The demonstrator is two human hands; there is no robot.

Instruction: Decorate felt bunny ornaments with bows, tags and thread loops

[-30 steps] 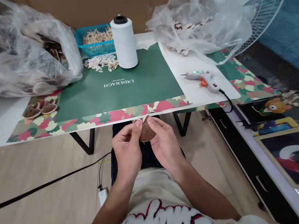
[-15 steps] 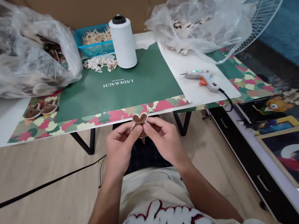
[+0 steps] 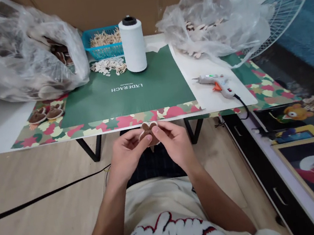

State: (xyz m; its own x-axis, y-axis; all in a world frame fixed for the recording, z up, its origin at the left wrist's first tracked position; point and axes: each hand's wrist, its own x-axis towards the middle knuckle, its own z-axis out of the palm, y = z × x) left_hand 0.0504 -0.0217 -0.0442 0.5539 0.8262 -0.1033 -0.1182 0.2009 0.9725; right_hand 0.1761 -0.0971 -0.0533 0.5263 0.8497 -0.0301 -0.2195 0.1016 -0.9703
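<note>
Between my two hands, just off the table's front edge, is a small brown felt piece [image 3: 148,134] with a pale rim and two rounded ears. My left hand [image 3: 126,151] pinches its left side between thumb and fingers. On the other side my right hand [image 3: 173,142] grips it, the thumb pressed near the right ear. Fingers hide much of its lower part. Two similar brown felt pieces [image 3: 46,113] lie at the table's left, apart from my hands.
A glue gun [image 3: 217,83] lies at the right, its cord hanging over the edge. A white thread cone [image 3: 133,46] stands by a blue basket [image 3: 89,48] and a heap of small tags [image 3: 108,66]. Plastic bags [image 3: 77,66] [image 3: 201,3] flank the table; a fan [image 3: 301,11] is far right.
My left thumb has slid down from the ears towards the felt piece's middle, and my right thumb has moved up near the right ear. The whole view has shifted slightly.
</note>
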